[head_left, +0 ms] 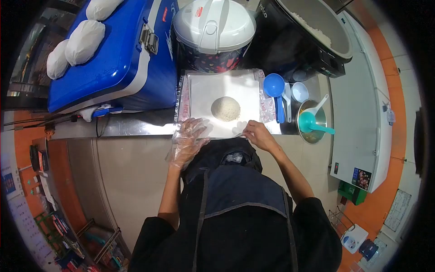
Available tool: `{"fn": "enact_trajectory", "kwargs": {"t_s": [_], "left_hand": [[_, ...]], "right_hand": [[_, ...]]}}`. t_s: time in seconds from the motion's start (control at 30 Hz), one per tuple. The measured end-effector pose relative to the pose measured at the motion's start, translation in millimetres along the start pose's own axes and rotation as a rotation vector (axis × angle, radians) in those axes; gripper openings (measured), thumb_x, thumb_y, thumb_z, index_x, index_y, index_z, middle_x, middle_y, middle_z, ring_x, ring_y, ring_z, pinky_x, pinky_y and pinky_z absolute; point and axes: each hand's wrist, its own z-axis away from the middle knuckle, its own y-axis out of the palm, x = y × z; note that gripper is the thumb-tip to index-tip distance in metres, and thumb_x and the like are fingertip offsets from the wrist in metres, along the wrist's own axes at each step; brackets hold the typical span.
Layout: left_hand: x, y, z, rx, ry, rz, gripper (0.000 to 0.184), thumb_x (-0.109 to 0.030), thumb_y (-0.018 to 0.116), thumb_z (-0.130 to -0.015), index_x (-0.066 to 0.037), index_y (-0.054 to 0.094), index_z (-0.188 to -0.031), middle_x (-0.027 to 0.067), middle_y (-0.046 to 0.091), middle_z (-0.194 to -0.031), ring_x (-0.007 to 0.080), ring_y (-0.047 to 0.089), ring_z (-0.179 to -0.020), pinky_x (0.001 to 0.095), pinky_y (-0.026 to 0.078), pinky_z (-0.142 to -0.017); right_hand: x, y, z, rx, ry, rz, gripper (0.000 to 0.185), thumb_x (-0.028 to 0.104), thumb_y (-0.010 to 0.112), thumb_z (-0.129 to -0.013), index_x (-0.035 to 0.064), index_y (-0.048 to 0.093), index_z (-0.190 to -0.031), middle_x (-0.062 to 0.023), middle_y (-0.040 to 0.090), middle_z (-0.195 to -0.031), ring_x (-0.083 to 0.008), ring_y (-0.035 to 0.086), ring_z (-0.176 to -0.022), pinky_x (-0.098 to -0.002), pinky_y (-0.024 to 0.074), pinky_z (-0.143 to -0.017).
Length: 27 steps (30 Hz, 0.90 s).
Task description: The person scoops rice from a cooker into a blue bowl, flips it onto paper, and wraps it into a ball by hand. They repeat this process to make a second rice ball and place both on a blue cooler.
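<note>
A rounded mound of cooked rice (pixel 228 109) sits on a sheet of white wrapping paper (pixel 201 93), on top of more stacked sheets. My right hand (pixel 259 136) is bare and pinches the near right edge of the sheet between thumb and fingers. In a clear plastic glove, my left hand (pixel 188 138) lies over the near left corner of the paper, its fingers stretched out and apart from the thumb. Printed plastic wrapping (pixel 183 97) shows under the paper at both sides.
Beyond the paper stand a lidded rice container (pixel 215 27) and a large black cooker (pixel 294 36) holding rice. On the left is a blue cool box (pixel 122 50) with white wrapped bundles (pixel 85 41). To the right lie a blue scoop (pixel 274 85), a small cup (pixel 299 92) and a metal bowl (pixel 312 137) with ladles.
</note>
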Motion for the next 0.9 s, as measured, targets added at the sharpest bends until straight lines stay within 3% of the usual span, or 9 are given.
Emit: {"fn": "enact_trajectory", "kwargs": {"t_s": [0.13, 0.23, 0.47, 0.53, 0.9], "left_hand": [[8, 7, 0, -0.043, 0.092, 0.068, 0.027, -0.025, 0.077, -0.084, -0.014, 0.075, -0.109, 0.0054, 0.065, -0.127, 0.0285, 0.057, -0.121, 0.0432, 0.045, -0.104], [9, 14, -1, -0.051, 0.006, 0.190, 0.022, -0.022, 0.076, -0.084, -0.014, 0.078, -0.105, 0.0055, 0.066, -0.124, 0.0270, 0.058, -0.117, 0.0418, 0.045, -0.103], [4, 6, -4, 0.000, 0.004, 0.078, 0.016, -0.025, 0.077, -0.084, -0.015, 0.080, -0.096, 0.0008, 0.064, -0.129, 0.0227, 0.054, -0.122, 0.0377, 0.046, -0.103], [3, 4, -6, 0.020, 0.003, 0.102, 0.015, -0.021, 0.074, -0.086, -0.013, 0.079, -0.098, 0.0068, 0.066, -0.126, 0.0266, 0.058, -0.117, 0.0404, 0.044, -0.104], [7, 12, -4, 0.036, -0.039, 0.137, 0.015, -0.021, 0.075, -0.086, -0.013, 0.080, -0.097, 0.0046, 0.066, -0.128, 0.0262, 0.053, -0.121, 0.0395, 0.041, -0.106]], "right_hand": [[-7, -3, -5, 0.082, 0.153, -0.196, 0.009, 0.005, 0.078, -0.078, -0.0007, 0.073, -0.084, -0.0126, 0.066, -0.083, -0.0232, 0.065, -0.073, -0.0352, 0.0521, -0.070], [-18, -3, -6, 0.135, 0.164, -0.297, 0.011, 0.006, 0.079, -0.078, -0.0001, 0.074, -0.086, -0.0103, 0.068, -0.084, -0.0183, 0.064, -0.075, -0.0319, 0.0513, -0.071], [-26, -4, -9, 0.164, 0.259, -0.452, 0.019, 0.010, 0.082, -0.080, 0.0000, 0.075, -0.094, -0.0079, 0.068, -0.086, -0.0173, 0.064, -0.079, -0.0299, 0.0512, -0.074], [-23, -5, -13, 0.227, 0.169, -0.362, 0.027, 0.015, 0.085, -0.079, 0.0028, 0.075, -0.100, -0.0066, 0.067, -0.090, -0.0168, 0.064, -0.082, -0.0292, 0.0506, -0.076], [-5, 13, -27, 0.222, -0.007, -0.195, 0.034, 0.023, 0.086, -0.076, 0.0012, 0.075, -0.099, -0.0098, 0.066, -0.089, -0.0214, 0.066, -0.082, -0.0329, 0.0527, -0.072]]}}
